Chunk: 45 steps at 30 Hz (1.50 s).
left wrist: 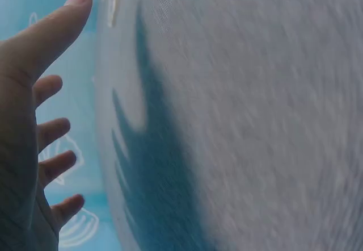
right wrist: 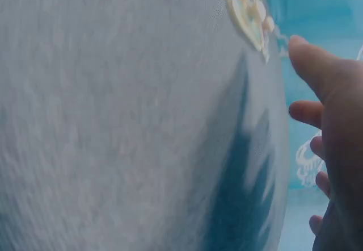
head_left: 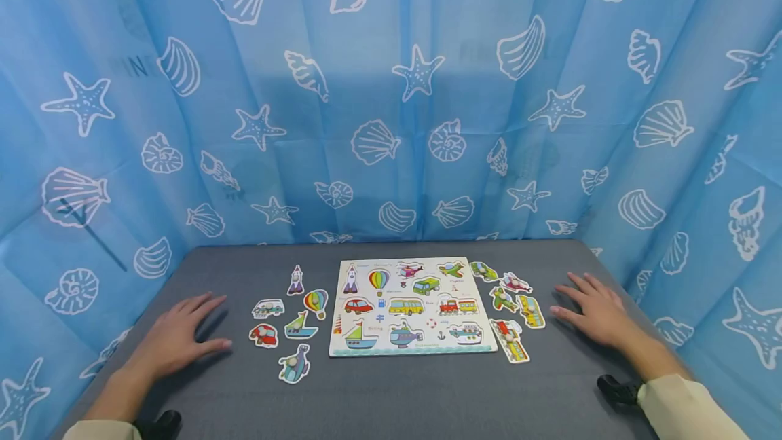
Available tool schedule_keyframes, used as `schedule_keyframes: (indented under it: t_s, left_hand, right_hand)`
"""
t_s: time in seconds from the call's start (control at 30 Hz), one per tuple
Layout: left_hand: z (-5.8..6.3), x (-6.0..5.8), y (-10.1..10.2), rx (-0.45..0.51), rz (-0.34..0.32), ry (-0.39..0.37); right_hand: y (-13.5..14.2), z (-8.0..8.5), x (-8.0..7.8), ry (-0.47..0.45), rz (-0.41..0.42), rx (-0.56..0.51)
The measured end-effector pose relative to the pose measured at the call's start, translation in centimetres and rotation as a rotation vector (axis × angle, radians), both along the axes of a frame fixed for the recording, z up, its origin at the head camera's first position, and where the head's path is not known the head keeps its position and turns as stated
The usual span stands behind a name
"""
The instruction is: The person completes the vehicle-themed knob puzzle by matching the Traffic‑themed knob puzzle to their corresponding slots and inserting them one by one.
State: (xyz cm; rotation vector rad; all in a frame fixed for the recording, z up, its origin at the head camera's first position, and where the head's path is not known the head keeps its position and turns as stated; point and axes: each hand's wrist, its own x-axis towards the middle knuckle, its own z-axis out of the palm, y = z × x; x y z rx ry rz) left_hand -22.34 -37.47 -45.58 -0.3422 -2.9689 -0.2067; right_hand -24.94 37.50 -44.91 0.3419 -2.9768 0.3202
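While the left hand [head_left: 177, 333] and right hand [head_left: 595, 311] hover with fingers spread wide over the grey table [head_left: 391, 396], a white board [head_left: 398, 292] printed with colourful vehicles lies between them, 6 bright knobbed pieces [head_left: 300, 326] to its left and 5 to its right; beyond hangs a blue shell-patterned curtain [head_left: 379, 100].

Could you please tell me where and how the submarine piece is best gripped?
Probably pinch the round knob on the submarine piece from above, as the piece lies flat with its knob up. The left hand, the nearer one, could come in from the left.
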Motion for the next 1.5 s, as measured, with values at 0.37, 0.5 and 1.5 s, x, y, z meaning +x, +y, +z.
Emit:
schedule_keyframes:
  t_s: [0.37,0.5,1.5]
  left_hand:
    - [1.0,0.2,2.6,0.126,-0.009,-0.039]
    - [1.0,0.3,3.4,0.170,-0.018,-0.021]
    - [2.1,3.6,17.6,0.975,0.049,-0.142]
  right_hand:
    - [-1.7,0.6,0.4,-0.016,0.067,-0.040]
    - [-2.4,0.9,0.7,-0.014,0.122,-0.091]
    - [-6.7,-1.1,4.0,0.057,0.036,-0.245]
